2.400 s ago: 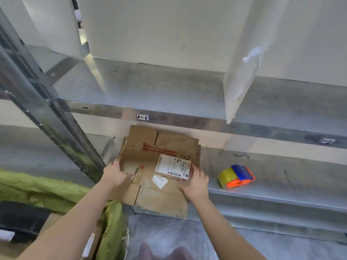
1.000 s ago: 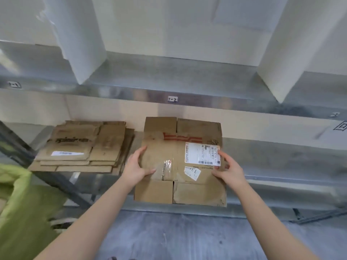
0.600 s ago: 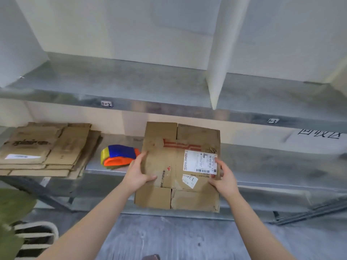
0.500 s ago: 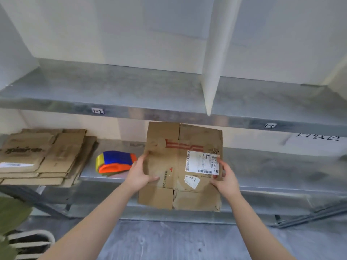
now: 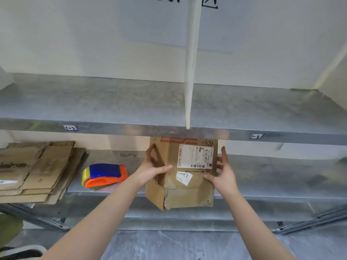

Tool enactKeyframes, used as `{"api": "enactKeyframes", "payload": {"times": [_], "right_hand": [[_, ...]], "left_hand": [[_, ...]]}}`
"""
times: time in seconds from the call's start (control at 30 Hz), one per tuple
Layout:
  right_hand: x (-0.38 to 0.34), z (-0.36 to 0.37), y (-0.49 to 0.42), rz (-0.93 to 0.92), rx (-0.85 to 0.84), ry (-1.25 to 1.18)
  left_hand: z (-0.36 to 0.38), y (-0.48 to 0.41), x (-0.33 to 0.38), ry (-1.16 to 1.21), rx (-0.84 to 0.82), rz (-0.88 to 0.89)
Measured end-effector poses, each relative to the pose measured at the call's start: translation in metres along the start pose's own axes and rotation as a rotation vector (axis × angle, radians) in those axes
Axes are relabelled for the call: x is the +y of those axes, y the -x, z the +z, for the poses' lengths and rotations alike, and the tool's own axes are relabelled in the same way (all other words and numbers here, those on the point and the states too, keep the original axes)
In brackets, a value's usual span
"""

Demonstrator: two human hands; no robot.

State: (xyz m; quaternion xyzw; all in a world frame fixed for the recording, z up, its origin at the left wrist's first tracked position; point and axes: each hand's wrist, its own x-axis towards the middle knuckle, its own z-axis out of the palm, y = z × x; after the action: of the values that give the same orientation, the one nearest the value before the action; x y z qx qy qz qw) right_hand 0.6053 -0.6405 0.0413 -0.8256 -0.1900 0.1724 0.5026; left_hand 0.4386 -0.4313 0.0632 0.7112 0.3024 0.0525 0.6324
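The cardboard box [image 5: 180, 171] is hanging at lower centre of the frame, just in front of the lower shelf [image 5: 272, 177]. Its top is tucking under the edge of the upper shelf [image 5: 122, 126]. Its left side panel is swinging out from the labelled front, so the person appears to be squaring a flattened carton into shape. Next, the walls need pushing fully square and the ragged bottom flaps folding shut, likely for taping.

The left hand [image 5: 152, 169] is gripping the box's left corner, thumb across the front and fingers running up the side panel. The right hand [image 5: 223, 173] is clasping the right edge, fingers fanned apart and thumb pressing the front.

To the left a tape dispenser [image 5: 104, 175] is sitting on the lower shelf. A stack of flattened cartons [image 5: 32, 171] is lying at the far left.
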Motion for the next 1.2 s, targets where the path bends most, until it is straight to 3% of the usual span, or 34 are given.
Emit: {"api": "enactKeyframes", "payload": {"times": [0.33, 0.47, 0.57, 0.8, 1.03, 1.2], "right_hand": [[0.0, -0.012, 0.022, -0.084, -0.093, -0.135], [-0.013, -0.019, 0.03, -0.188, -0.095, -0.07], [-0.015, -0.02, 0.043, -0.262, -0.074, -0.037], [0.0, -0.025, 0.065, -0.241, -0.109, -0.137], [-0.024, -0.023, 0.069, -0.305, -0.065, -0.233], [-0.024, -0.025, 0.073, -0.31, -0.084, -0.227]], "left_hand": [[0.026, 0.03, -0.004, 0.011, 0.122, 0.194], [0.023, 0.045, 0.008, -0.151, 0.239, 0.267], [0.025, 0.056, 0.01, -0.136, 0.245, 0.3], [0.032, 0.068, 0.001, -0.285, 0.272, 0.374], [0.042, 0.075, 0.007, -0.115, 0.283, 0.346], [0.037, 0.079, 0.01, -0.334, 0.399, 0.503]]}}
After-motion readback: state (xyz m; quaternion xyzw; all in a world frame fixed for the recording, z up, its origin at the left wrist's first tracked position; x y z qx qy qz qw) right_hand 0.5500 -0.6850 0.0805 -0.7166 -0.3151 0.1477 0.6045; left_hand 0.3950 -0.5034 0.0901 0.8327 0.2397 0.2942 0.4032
